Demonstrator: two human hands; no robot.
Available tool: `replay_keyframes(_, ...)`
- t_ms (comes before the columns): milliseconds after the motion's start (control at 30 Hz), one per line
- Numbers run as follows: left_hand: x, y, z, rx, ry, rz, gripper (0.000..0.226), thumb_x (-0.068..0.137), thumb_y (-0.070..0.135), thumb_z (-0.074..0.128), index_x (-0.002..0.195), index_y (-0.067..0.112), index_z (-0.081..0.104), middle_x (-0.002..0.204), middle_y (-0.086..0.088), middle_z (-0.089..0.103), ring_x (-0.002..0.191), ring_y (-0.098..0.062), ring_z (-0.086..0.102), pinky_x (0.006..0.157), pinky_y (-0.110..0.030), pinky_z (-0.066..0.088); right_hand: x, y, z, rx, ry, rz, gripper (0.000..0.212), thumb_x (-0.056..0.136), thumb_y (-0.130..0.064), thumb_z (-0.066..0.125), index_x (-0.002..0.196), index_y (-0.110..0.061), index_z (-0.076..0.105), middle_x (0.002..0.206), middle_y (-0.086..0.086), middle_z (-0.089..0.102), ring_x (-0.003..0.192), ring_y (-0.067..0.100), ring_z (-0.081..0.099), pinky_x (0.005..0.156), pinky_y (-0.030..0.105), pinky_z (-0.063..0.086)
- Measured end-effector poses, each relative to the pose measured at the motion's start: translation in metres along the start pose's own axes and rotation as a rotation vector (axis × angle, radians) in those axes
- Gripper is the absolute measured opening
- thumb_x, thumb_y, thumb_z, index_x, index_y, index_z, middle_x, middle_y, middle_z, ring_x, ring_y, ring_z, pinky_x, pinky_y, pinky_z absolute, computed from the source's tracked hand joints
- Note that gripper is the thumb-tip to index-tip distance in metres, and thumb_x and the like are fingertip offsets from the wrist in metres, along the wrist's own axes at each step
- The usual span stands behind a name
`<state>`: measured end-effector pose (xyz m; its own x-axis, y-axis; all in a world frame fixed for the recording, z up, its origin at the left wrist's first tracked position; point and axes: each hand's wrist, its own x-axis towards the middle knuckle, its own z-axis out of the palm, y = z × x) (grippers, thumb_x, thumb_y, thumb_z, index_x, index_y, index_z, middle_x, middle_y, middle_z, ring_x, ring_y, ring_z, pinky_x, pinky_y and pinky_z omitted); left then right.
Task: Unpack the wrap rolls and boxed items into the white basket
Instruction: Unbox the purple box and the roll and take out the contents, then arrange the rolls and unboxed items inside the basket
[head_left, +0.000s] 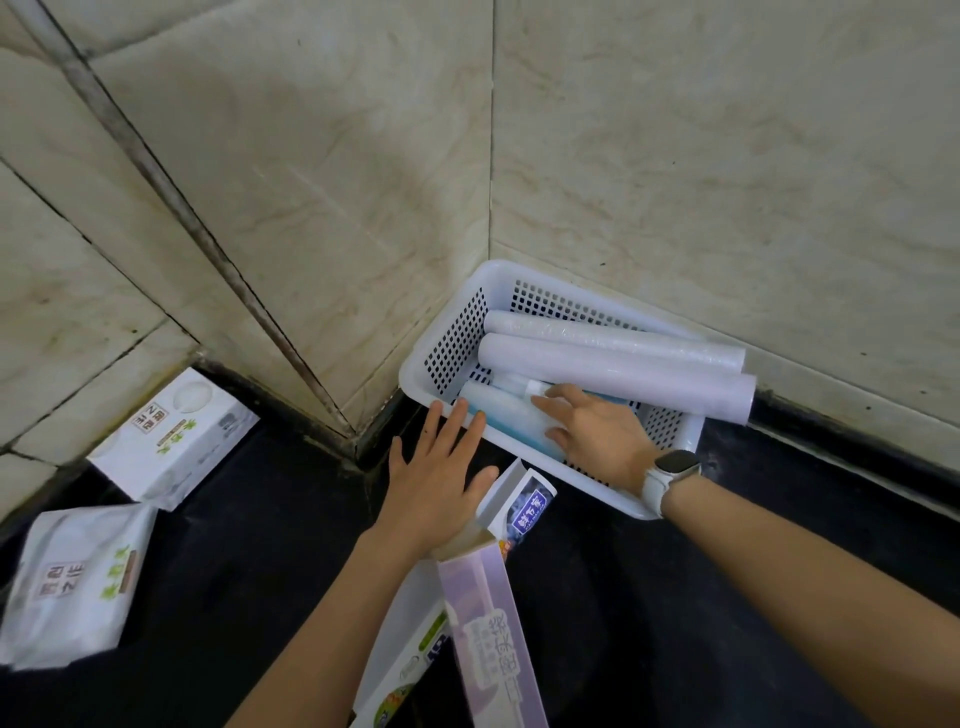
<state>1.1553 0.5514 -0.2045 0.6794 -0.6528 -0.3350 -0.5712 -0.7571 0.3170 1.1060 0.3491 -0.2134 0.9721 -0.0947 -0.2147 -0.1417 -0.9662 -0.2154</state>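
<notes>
The white perforated plastic basket (524, 291) sits on the black bench (675, 597), pushed into the corner of the beige marbled tile wall (675, 156). Inside it lie 2 long white wrap rolls (623, 371) side by side along the far wall, their right ends sticking out past the basket's rim. Nearer the front lies a pale blue roll (511, 418), with a smaller white tube (522, 385) just behind it.

The right hand (597, 431), with a white-strapped smartwatch (670, 475) on its wrist, reaches into the basket and rests on the pale blue roll, fingers loosely curled around it; its grip looks partly closed on the roll. The left hand (436, 467) is flat and spread, grip released, fingertips touching the basket's near-left rim.

Just in front of the basket lies an open purple-and-white carton (519, 506), and nearer the camera a long lilac cardboard box (488, 634) with its end flap open, over another white box (410, 660). At the far left sit 2 white tissue packs (171, 436).
</notes>
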Motion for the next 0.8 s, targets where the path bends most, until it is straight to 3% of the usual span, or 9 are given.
replay_keyframes(100, 0.0, -0.001, -0.011, -0.114, 0.018, -0.012, 0.053, 0.096, 0.037, 0.032, 0.145, 0.023, 0.017, 0.159, 0.004, 0.001, 0.146, -0.015, -0.006, 0.116, -0.054, 0.001, -0.014, -0.006, -0.004, 0.102, 0.244, -0.034, 0.036, 0.093, -0.021, 0.047, 0.129, -0.015, 0.051, 0.131, 0.01, 0.052, 0.103, 0.031, 0.061, 0.071, 0.038, 0.05)
replay_keyframes(200, -0.014, -0.005, -0.022, -0.292, 0.215, 0.004, 0.044, 0.095, 0.029, 0.043, 0.137, 0.017, 0.04, 0.151, -0.002, 0.032, 0.141, -0.016, 0.025, 0.117, -0.047, 0.017, -0.038, -0.019, -0.003, 0.176, 0.428, -0.076, 0.035, 0.089, -0.024, 0.04, 0.114, -0.014, 0.063, 0.11, 0.009, 0.063, 0.082, 0.028, 0.067, 0.056, 0.034, 0.051)
replay_keyframes(267, -0.033, -0.007, -0.025, -0.406, 0.376, 0.001, 0.038, 0.093, 0.022, 0.048, 0.131, 0.014, 0.049, 0.139, -0.004, 0.049, 0.128, -0.016, 0.044, 0.11, -0.029, 0.028, -0.058, -0.033, 0.002, 0.278, 0.515, -0.075, 0.036, 0.088, -0.024, 0.037, 0.11, -0.015, 0.064, 0.104, 0.006, 0.065, 0.083, 0.022, 0.065, 0.06, 0.03, 0.053)
replay_keyframes(400, -0.084, -0.011, -0.008, -0.592, 0.536, -0.158, 0.034, 0.093, 0.017, 0.048, 0.127, 0.014, 0.051, 0.128, -0.003, 0.054, 0.111, -0.007, 0.049, 0.088, -0.011, 0.037, -0.096, -0.063, 0.028, 0.5, 0.509, -0.037, 0.034, 0.088, -0.021, 0.039, 0.111, -0.013, 0.062, 0.103, 0.005, 0.064, 0.089, 0.012, 0.058, 0.079, 0.022, 0.047)
replay_keyframes(500, -0.114, -0.019, 0.022, -0.617, 0.587, -0.271, 0.032, 0.092, 0.013, 0.049, 0.124, 0.012, 0.053, 0.125, -0.007, 0.056, 0.106, -0.007, 0.048, 0.091, -0.023, 0.039, -0.12, -0.079, 0.054, 0.567, 0.408, 0.003, 0.036, 0.087, -0.026, 0.037, 0.111, -0.013, 0.061, 0.105, 0.004, 0.064, 0.096, 0.012, 0.056, 0.086, 0.027, 0.045)
replay_keyframes(600, -0.138, -0.029, 0.049, -0.619, 0.54, -0.393, 0.032, 0.092, 0.013, 0.049, 0.123, 0.009, 0.054, 0.127, -0.01, 0.055, 0.113, -0.016, 0.05, 0.096, -0.029, 0.038, -0.133, -0.099, 0.061, 0.549, 0.365, -0.013, 0.04, 0.088, -0.029, 0.036, 0.117, -0.012, 0.057, 0.114, 0.007, 0.061, 0.105, 0.01, 0.047, 0.093, 0.024, 0.04)
replay_keyframes(800, -0.166, -0.076, 0.058, -0.559, 0.585, -0.562, 0.032, 0.089, 0.011, 0.052, 0.121, 0.007, 0.054, 0.128, -0.016, 0.054, 0.121, -0.029, 0.047, 0.104, -0.047, 0.037, -0.098, -0.156, 0.04, 0.298, 0.532, -0.206, 0.033, 0.085, -0.016, 0.045, 0.116, -0.009, 0.055, 0.114, 0.013, 0.06, 0.109, 0.019, 0.044, 0.089, 0.031, 0.032)
